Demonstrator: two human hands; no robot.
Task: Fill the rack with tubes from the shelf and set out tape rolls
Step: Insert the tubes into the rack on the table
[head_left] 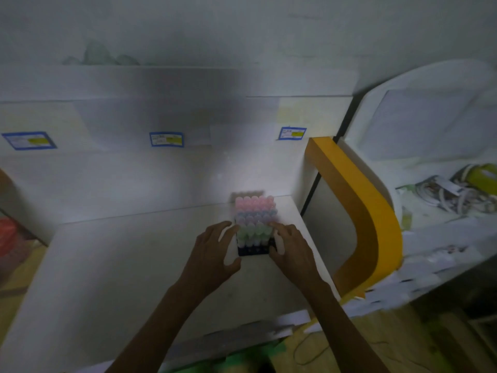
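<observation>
Both hands sit at centre frame on either side of the rack [252, 247], a dark block standing on the white tabletop [121, 265] near its right edge. Left hand [213, 254] – fingers spread and loosely curved, fingertips against the rack's left side, thumb tucked toward its near corner. Right hand [291, 249] – fingers curled over the rack's right edge, tips touching the green tubes; looks like a grip on the rack, though motion blur softens the contact. The tubes [254, 219] fill the rack in colour bands: pink at the far end, then blue, then green, with paler ones nearest; single caps hard to count through blur. The rack's near face shows dark holes, its sides covered by the fingers.

Upper part of frame: white shelf front with three blue-bordered labels [166, 139], text unreadable. A yellow curved band [357, 211] runs down right of the tabletop. Far right, a heap of cables and papers [446, 192], smeared and indistinct. Both forearms are cut off by the bottom edge. Left edge: a red blur, unidentifiable.
</observation>
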